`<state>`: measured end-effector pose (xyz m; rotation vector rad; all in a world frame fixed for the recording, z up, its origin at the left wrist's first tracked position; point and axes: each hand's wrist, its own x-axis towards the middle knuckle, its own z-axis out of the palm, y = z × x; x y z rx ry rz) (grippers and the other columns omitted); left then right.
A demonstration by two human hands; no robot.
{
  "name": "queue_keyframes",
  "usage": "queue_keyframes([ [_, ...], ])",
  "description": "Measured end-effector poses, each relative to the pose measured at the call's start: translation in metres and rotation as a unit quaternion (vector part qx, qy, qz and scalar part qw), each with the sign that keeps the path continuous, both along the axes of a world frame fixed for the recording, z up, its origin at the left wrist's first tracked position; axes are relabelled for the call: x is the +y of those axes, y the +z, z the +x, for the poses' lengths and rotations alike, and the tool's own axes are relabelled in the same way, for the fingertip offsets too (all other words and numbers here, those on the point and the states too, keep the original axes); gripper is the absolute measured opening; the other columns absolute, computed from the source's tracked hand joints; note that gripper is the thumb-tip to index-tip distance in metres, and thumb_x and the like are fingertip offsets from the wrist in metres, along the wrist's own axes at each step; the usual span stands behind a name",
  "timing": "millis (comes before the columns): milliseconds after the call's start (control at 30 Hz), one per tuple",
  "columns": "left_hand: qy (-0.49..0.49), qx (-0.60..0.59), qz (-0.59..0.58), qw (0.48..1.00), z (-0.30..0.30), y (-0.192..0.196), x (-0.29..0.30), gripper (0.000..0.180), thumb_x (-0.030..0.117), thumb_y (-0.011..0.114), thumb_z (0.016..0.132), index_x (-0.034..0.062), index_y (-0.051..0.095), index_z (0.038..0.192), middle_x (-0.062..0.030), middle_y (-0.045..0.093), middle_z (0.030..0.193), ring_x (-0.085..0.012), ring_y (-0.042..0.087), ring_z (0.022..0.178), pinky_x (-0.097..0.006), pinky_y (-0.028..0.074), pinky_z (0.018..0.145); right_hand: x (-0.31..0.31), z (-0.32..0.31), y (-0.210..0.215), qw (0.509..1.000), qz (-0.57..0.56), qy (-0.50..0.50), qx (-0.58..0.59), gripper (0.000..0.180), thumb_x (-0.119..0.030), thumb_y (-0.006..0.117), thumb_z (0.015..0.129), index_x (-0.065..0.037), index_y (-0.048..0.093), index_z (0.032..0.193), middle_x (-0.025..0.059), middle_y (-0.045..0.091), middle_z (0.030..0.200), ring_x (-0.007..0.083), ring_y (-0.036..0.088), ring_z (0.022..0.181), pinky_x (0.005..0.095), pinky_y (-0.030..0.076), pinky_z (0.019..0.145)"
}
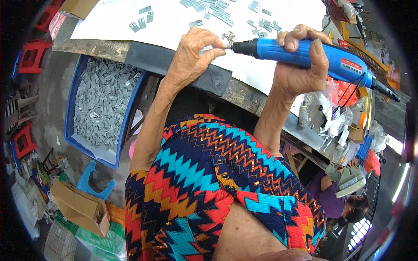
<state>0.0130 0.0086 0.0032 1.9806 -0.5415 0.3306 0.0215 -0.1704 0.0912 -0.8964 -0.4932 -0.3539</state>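
Note:
My right hand (pixel 300 71) is wrapped round a blue electric screwdriver (pixel 272 48), held level over the table with its black nose toward the left. At the screwdriver's tip, the thumb and forefinger of my left hand (pixel 191 54) pinch together by the thin bit. Whatever sits between those fingertips is too small to make out. Just beyond the tip, a little heap of tiny dark screws (pixel 228 36) lies on the white sheet (pixel 170 32). Several small grey rectangular pieces (pixel 220 15) are scattered farther back, some with slots.
Left of the table stands a blue crate (pixel 115 150) full of similar grey pieces. A dark pad (pixel 174 65) covers part of the table's front edge. A cord trails from the screwdriver's back end. Plastic bags (pixel 333 115) clutter the right side, where another person in purple (pixel 326 195) sits.

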Motion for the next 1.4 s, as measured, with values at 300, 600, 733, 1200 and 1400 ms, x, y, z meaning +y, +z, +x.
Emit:
queue_keyframes([
  [300, 0.003, 0.001, 0.002, 1.0, -0.001, 0.003, -0.001, 0.013, 0.015, 0.067, 0.074, 0.0072, 0.068, 0.085, -0.0065, 0.063, 0.089, -0.0198, 0.054, 0.095, -0.035, 0.044, 0.085, 0.002, 0.0, 0.001, 1.0, -0.016, -0.014, -0.007, 0.023, -0.011, 0.052, 0.076, -0.001, 0.058, 0.096, 0.0185, 0.058, 0.082, 0.0196, 0.054, 0.063, 0.0375, 0.04, 0.064],
  [600, 0.017, -0.005, -0.031, 0.999, -0.002, 0.006, 0.001, 0.024, 0.017, 0.069, 0.072, 0.0076, 0.065, 0.093, -0.0058, 0.061, 0.088, -0.0182, 0.055, 0.09, -0.033, 0.045, 0.08, 0.003, 0.001, 0.008, 1.0, -0.01, 0.005, -0.009, 0.023, -0.011, 0.052, 0.076, -0.001, 0.058, 0.095, 0.0184, 0.059, 0.082, 0.0196, 0.054, 0.063, 0.0374, 0.04, 0.064],
  [733, 0.049, -0.004, -0.047, 0.998, -0.004, 0.008, 0.004, 0.024, 0.015, 0.067, 0.073, 0.0075, 0.064, 0.096, -0.0054, 0.061, 0.088, -0.0176, 0.055, 0.087, -0.032, 0.045, 0.077, 0.004, 0.004, 0.008, 1.0, -0.019, -0.012, -0.013, 0.022, -0.012, 0.052, 0.076, -0.001, 0.058, 0.095, 0.0185, 0.058, 0.082, 0.0199, 0.054, 0.062, 0.0373, 0.04, 0.064],
  [1200, 0.185, -0.051, 0.161, 0.968, 0.034, -0.004, 0.02, 0.023, 0.01, 0.063, 0.071, -0.0018, 0.061, 0.09, -0.0142, 0.059, 0.087, -0.0282, 0.052, 0.083, -0.038, 0.042, 0.076, 0.025, 0.028, 0.012, 0.994, -0.103, -0.029, -0.026, 0.016, -0.008, 0.051, 0.076, 0.0, 0.054, 0.089, 0.0182, 0.057, 0.077, 0.0203, 0.053, 0.059, 0.0387, 0.043, 0.061],
  [1400, 0.182, -0.053, 0.14, 0.972, 0.038, -0.01, 0.02, 0.017, 0.01, 0.064, 0.071, -0.0006, 0.06, 0.083, -0.0141, 0.059, 0.081, -0.0285, 0.055, 0.077, -0.038, 0.044, 0.071, 0.049, 0.046, 0.01, 0.995, -0.097, -0.028, -0.007, 0.015, -0.004, 0.049, 0.076, 0.001, 0.052, 0.09, 0.0201, 0.058, 0.077, 0.0204, 0.052, 0.058, 0.0387, 0.044, 0.059],
])
